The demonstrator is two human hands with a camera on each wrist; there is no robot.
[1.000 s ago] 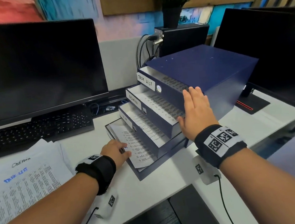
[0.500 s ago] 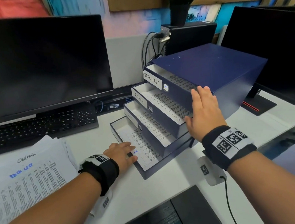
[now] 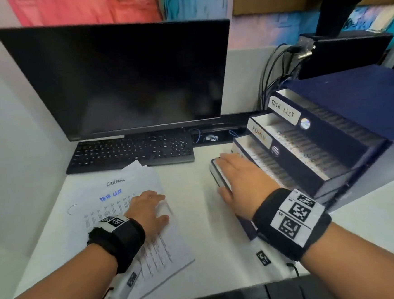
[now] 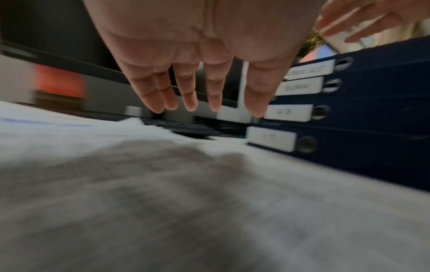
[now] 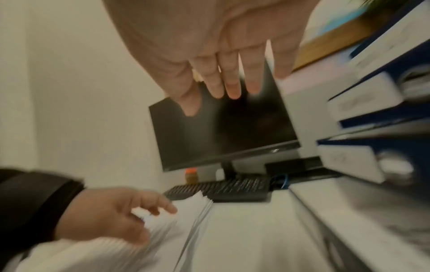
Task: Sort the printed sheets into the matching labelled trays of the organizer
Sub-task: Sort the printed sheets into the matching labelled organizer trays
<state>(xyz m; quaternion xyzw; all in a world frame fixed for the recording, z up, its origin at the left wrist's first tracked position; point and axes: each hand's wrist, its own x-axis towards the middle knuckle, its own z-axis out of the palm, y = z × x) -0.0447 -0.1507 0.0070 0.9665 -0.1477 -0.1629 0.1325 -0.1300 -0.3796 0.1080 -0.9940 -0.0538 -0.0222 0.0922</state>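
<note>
A stack of printed sheets (image 3: 115, 203) lies on the desk left of centre, and its top sheet is headed "TASK LIST" in blue. My left hand (image 3: 149, 209) hovers over the stack's right part with relaxed, spread fingers (image 4: 190, 88) and holds nothing. The dark blue organizer (image 3: 352, 104) stands at the right with stepped trays holding sheets, the upper two labelled TASK LIST (image 3: 284, 113) and ADMIN (image 3: 259, 136). My right hand (image 3: 241, 181) is flat over the lowest tray (image 3: 217, 178), fingers straight. The right wrist view shows the left hand (image 5: 111, 217) over the stack (image 5: 186, 220).
A dark monitor (image 3: 119, 80) and a black keyboard (image 3: 130, 152) stand behind the stack. Cables (image 3: 277, 72) and a black box (image 3: 343, 50) with a plant sit behind the organizer. A white wall bounds the desk (image 3: 207, 231) on the left.
My left hand has left the lowest tray and moved left over the paper stack. My right hand has come down from the organizer's side to the lowest tray. The head view has swung left.
</note>
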